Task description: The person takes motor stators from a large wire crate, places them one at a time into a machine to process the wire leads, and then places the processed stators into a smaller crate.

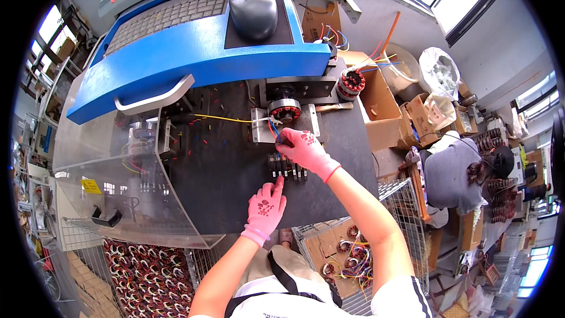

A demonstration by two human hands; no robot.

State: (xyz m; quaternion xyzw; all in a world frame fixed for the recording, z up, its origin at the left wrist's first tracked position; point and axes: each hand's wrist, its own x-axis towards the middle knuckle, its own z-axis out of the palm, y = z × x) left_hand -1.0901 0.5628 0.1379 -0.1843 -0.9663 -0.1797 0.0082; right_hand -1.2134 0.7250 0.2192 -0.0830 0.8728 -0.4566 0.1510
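Pink-gloved right hand [305, 148]: fingertips pinched on wires [272, 128].
Pink-gloved left hand [266, 207]: half-open, unladen, index at terminal block [287, 166].

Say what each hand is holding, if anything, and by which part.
The right hand seems to pinch red and blue wires low down, their ends hidden. The left hand, near the terminal block, holds nothing visible.

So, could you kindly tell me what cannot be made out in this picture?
Head view: the ends of the red and blue wires, covered by the right hand.
Head view: whether the left hand touches the terminal block; contact too small to judge.
Head view: the rest of the coil pile, cut off by the lower edge.
Head view: the key marks on the keyboard, too small.
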